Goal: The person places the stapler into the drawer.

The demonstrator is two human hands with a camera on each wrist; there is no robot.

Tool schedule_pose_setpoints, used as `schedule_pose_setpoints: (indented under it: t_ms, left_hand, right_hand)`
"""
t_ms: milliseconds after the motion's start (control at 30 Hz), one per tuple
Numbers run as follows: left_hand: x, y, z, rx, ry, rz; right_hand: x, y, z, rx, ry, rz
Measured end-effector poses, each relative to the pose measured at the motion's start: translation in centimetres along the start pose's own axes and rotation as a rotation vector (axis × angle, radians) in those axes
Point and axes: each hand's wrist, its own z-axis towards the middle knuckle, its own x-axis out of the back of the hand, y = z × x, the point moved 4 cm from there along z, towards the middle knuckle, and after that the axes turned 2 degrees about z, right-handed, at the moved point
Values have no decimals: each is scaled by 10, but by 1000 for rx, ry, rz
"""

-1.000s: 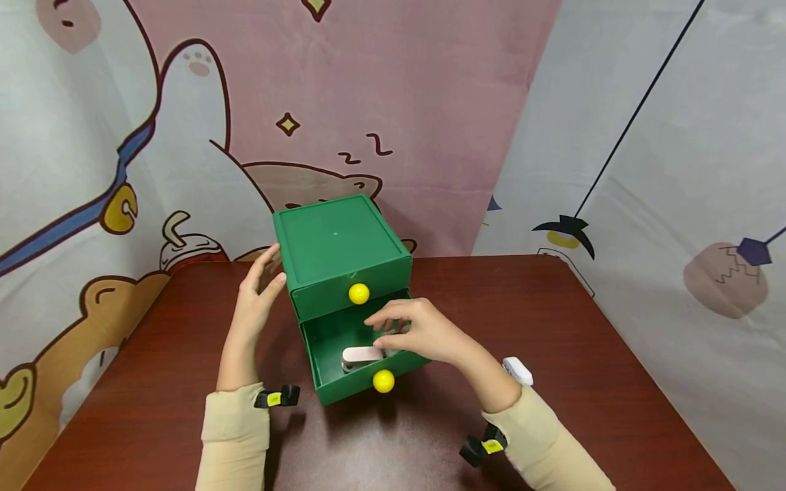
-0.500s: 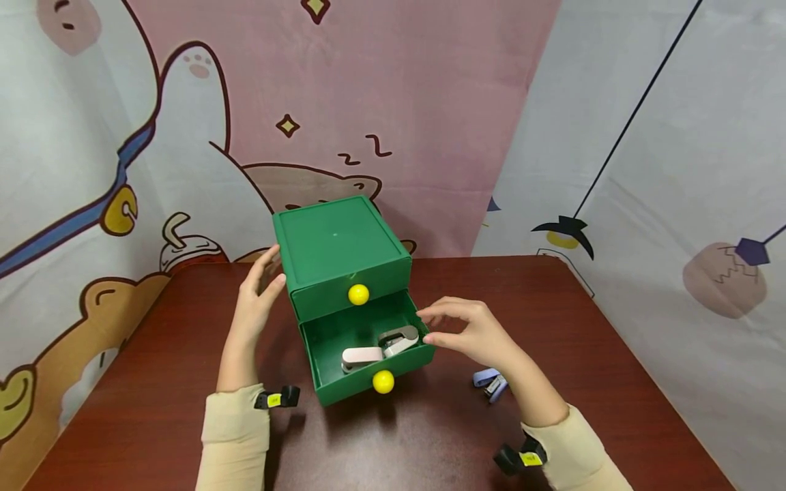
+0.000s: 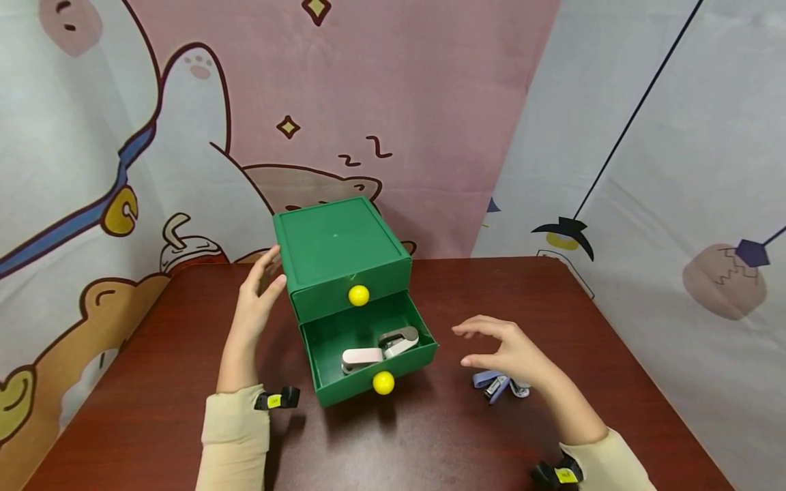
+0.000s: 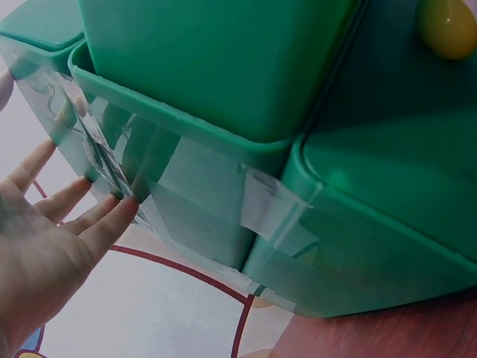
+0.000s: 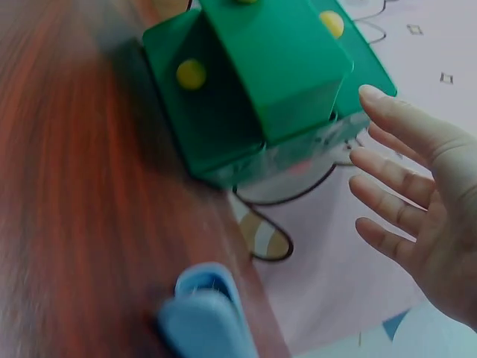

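Because the drawer (image 3: 350, 387) juts toward five o'clock, cabinet (image 3: 338, 239) may tip if pressed there; left hand (image 3: 254, 293), nine o'clock, straight-fingered; right hand (image 3: 506, 348), four o'clock, loose, empty.

Two hands (image 3: 256, 301) (image 3: 508, 349), one cabinet (image 3: 340, 240), three drawers (image 3: 341, 393), three knobs (image 3: 359, 294) and at least three staplers (image 3: 364, 356).

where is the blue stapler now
In the head view, the blue stapler lies on the table, right of the open drawer, just below the right hand.
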Motion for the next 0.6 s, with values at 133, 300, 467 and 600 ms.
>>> schedule_pose_setpoints:
  t_ms: [133,300,467,600]
  left_hand:
    - [-1,1,0,-11,1,-1]
    - [-1,1,0,-15,4,0]
    - [0,0,-1,3,-1,7]
    - [0,-2,-1,13,-5,17]
  right_hand:
    - [4,14,-13,-45,-36,-6]
    - [7,32,-27,-150,-102,-11]
    - [7,45,-37,-231,-174,-23]
    - [4,53,-44,-242,-218,-17]
